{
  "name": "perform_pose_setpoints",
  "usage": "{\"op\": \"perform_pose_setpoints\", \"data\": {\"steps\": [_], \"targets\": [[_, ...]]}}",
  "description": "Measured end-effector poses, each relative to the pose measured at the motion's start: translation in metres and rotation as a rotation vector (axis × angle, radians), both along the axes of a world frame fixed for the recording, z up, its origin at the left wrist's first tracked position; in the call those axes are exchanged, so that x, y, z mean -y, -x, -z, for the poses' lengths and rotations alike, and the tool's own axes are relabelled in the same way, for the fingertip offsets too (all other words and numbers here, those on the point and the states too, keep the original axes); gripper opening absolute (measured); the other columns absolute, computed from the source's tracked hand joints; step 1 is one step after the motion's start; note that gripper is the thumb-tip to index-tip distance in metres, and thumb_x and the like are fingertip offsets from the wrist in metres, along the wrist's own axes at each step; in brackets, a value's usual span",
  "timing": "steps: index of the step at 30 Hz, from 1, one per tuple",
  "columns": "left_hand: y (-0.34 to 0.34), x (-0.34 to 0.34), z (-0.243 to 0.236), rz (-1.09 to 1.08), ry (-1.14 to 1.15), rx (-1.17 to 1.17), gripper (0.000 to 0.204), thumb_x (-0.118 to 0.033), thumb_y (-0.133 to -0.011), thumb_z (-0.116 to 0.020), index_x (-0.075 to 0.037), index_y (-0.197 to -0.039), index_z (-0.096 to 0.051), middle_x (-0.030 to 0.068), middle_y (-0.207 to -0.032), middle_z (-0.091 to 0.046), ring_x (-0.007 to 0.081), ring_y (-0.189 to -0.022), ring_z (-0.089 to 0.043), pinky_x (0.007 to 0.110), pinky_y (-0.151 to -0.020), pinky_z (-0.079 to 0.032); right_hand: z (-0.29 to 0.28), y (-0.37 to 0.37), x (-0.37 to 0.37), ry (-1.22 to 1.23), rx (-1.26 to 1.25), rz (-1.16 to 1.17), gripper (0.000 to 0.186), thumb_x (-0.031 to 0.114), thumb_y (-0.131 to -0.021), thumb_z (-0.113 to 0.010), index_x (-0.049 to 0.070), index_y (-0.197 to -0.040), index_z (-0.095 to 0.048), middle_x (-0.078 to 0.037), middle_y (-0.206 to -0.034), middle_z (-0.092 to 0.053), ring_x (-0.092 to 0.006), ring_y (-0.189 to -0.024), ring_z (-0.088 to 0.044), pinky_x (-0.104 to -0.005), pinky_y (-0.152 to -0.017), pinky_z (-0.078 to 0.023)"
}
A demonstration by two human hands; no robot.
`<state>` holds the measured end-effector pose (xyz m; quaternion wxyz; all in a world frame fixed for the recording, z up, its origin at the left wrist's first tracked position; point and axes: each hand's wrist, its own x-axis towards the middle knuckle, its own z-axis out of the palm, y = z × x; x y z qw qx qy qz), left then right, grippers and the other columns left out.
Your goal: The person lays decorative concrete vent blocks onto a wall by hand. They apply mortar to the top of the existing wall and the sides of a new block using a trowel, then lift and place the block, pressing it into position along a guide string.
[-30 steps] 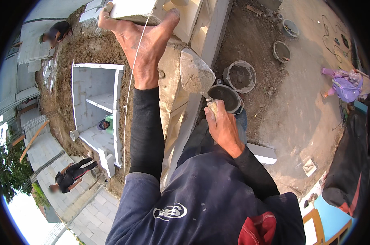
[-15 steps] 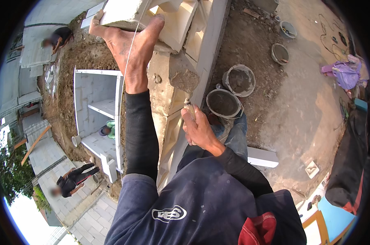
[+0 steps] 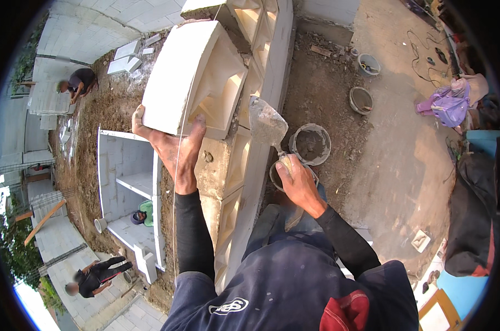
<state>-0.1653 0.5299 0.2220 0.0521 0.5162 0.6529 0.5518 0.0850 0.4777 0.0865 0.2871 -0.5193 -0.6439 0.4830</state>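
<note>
My left hand (image 3: 175, 144) grips the near end of a cream decorative concrete block (image 3: 172, 71), thumb on its moulded face and fingers round the opposite side. The block sits on top of a wall of similar blocks (image 3: 212, 165). A thin white string runs lengthwise over the wall and across my left hand. My right hand (image 3: 300, 185) is closed round the handle of a pointed trowel (image 3: 267, 124). The trowel's grey, mortar-smeared blade is raised beside the wall, apart from the block.
Below on the right stand a mortar bucket (image 3: 310, 144), another bucket (image 3: 361, 101) and a third (image 3: 368, 65). A white-walled enclosure (image 3: 125, 154) with a person inside lies left of the wall. Two other people work farther left. Purple cloth (image 3: 451, 105) is at far right.
The trowel has lifted away from the wall top toward the right, so its blade now shows whole. My left hand stays on the block, and the view has shifted to show more of it.
</note>
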Motion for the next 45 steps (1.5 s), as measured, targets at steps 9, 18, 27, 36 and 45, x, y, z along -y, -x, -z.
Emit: {"op": "perform_pose_setpoints", "data": {"steps": [9,18,27,36,45], "targets": [[-0.018,0.010,-0.074,-0.118,0.440,-0.554,0.101,-0.051,-0.076,-0.086,0.002,-0.149,-0.040,0.0304,-0.149,-0.041,0.0459,-0.141,-0.040,0.052,-0.118,-0.033,0.025,-0.070,-0.017,0.339,0.013,0.012,0.044,0.039,-0.104,-0.053,-0.002,-0.118,-0.055,-0.031,-0.098,-0.069,-0.0544,-0.099,-0.062,-0.0564,-0.084,-0.048],[-0.003,-0.065,-0.108,-0.020,0.799,-0.673,0.122,-0.056,-0.066,-0.087,0.008,-0.154,-0.031,0.0323,-0.152,-0.042,0.0427,-0.143,-0.043,0.045,-0.119,-0.034,0.071,-0.152,-0.026,0.669,-0.021,0.102,0.039,0.039,-0.104,-0.053,0.002,-0.118,-0.053,-0.007,-0.063,-0.054,-0.0169,-0.041,-0.055,-0.0329,-0.036,-0.044],[-0.011,-0.059,-0.111,-0.020,0.831,-0.332,0.121,-0.027,-0.054,-0.087,0.007,-0.153,-0.027,0.0253,-0.138,-0.054,0.0356,-0.128,-0.055,0.041,-0.113,-0.041,0.110,-0.223,-0.020,0.830,-0.016,0.145,0.035,0.040,-0.105,-0.050,0.007,-0.114,-0.052,-0.005,-0.065,-0.050,-0.0152,-0.041,-0.052,-0.0317,-0.036,-0.043],[-0.090,0.013,-0.117,-0.081,0.845,-0.098,0.115,-0.023,-0.059,-0.083,0.004,-0.157,-0.029,0.0263,-0.144,-0.051,0.0356,-0.134,-0.051,0.042,-0.115,-0.039,0.106,-0.225,-0.048,0.852,0.007,0.063,0.033,0.038,-0.105,-0.051,0.007,-0.116,-0.054,-0.005,-0.063,-0.052,-0.0154,-0.041,-0.054,-0.0315,-0.036,-0.044],[-0.148,0.072,-0.133,-0.037,1.120,-0.003,0.118,-0.029,-0.059,-0.083,-0.009,-0.162,-0.027,0.0290,-0.142,-0.047,0.0430,-0.129,-0.051,0.047,-0.112,-0.042,0.194,-0.258,-0.032,0.498,0.138,-0.103,0.036,0.038,-0.105,-0.050,0.004,-0.115,-0.051,-0.006,-0.071,-0.054,-0.0160,-0.049,-0.056,-0.0312,-0.044,-0.047]]}}
